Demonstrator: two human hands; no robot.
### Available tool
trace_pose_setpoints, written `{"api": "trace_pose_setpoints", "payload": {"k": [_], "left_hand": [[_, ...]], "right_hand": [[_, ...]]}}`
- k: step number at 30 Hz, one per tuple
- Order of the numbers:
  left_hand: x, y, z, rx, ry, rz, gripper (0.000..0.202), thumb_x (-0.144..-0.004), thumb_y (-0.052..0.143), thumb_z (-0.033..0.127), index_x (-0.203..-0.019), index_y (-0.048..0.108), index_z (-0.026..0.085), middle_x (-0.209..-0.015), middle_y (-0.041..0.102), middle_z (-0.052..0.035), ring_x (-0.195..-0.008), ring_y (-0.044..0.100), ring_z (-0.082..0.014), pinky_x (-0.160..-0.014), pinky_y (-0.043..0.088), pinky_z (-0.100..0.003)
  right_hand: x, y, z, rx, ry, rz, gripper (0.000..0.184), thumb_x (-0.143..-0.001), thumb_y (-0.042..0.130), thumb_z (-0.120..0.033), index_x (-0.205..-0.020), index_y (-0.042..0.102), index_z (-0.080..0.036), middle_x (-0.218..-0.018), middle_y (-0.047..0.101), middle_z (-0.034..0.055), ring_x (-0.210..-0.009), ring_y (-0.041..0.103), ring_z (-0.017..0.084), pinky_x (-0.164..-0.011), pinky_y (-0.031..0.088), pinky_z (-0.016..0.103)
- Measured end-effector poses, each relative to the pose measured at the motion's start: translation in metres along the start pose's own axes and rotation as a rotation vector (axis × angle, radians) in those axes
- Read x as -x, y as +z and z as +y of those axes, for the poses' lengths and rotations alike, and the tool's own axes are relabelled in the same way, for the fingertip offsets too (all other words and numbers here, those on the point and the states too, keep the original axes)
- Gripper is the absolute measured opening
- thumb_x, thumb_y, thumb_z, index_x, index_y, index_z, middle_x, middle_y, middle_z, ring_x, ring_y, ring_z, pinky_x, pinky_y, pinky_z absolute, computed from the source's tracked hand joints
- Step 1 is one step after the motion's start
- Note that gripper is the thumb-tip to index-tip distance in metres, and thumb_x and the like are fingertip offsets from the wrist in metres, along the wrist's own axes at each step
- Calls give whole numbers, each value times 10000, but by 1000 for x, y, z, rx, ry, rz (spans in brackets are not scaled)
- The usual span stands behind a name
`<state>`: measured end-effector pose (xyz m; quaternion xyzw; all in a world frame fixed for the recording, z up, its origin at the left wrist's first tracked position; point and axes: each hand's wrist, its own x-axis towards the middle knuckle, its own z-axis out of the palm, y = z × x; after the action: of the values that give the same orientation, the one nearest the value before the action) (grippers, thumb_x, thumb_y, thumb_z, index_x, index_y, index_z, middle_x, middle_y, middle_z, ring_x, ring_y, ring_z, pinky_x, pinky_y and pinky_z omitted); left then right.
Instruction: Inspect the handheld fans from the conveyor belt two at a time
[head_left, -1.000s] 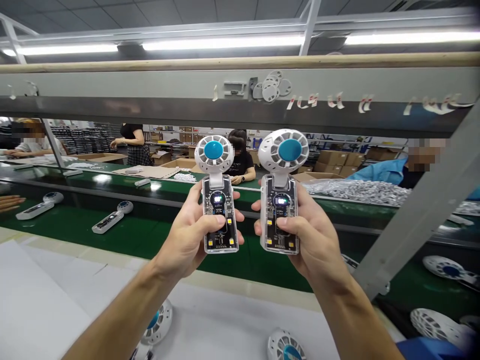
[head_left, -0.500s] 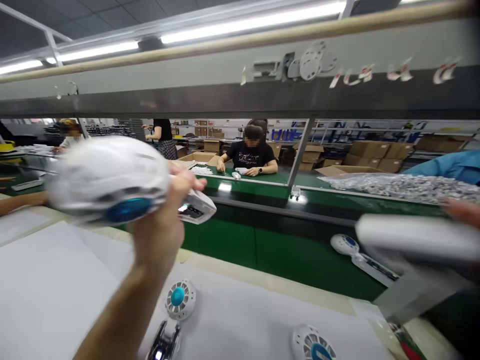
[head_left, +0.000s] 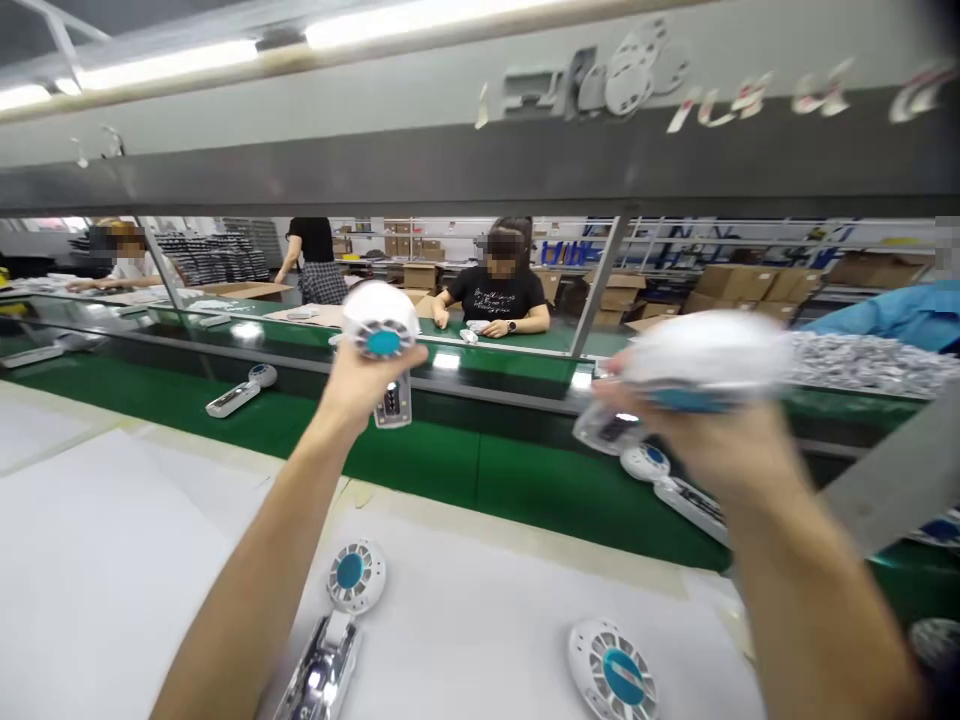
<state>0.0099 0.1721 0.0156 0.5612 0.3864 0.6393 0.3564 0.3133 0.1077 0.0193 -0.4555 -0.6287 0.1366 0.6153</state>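
Both hands are out over the green belt (head_left: pixel 480 470), arms stretched forward. Left hand (head_left: pixel 360 385) grips a small fan (head_left: pixel 380 325), its handle hanging below; right hand (head_left: pixel 720 440) clutches a blurred fan (head_left: pixel 701 365) tipped sideways.

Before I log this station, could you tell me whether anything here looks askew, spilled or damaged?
Nothing stands out. The left hand and right hand each grip a white handheld fan, the right one blurred. More fans lie flat on the white bench and the green belt, with no visible breakage or spill.
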Motion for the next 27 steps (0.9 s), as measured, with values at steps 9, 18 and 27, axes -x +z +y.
{"api": "trace_pose_setpoints", "payload": {"k": [9,18,27], "left_hand": [[-18,16,-139,-626,-393,-196,258,-933,636,353,-1063,646,130,-1044,673,-62,-924,657,-189,-833,556,-387],[-20,-22,-105,-1076,-209,-216,402,-822,595,447,-1082,634,142,-1267,571,-188,-1253,469,-389,-978,389,-427],[182,-99,-12,-1013,-656,-454,537,-813,540,612,-1170,616,218,-1123,696,-95,-1039,642,-335,-838,497,-380]], "right_hand": [[2,63,132,513,615,-387,208,-758,726,-321,-837,731,-128,-904,752,93,-919,703,244,-708,483,249],[-14,-9,120,884,701,-475,343,-824,660,-285,-1124,670,-118,-1311,604,201,-1218,571,317,-937,457,388],[-4,-32,148,912,1033,-683,406,-639,732,-194,-1031,629,-183,-884,679,123,-801,677,327,-684,503,443]]}}
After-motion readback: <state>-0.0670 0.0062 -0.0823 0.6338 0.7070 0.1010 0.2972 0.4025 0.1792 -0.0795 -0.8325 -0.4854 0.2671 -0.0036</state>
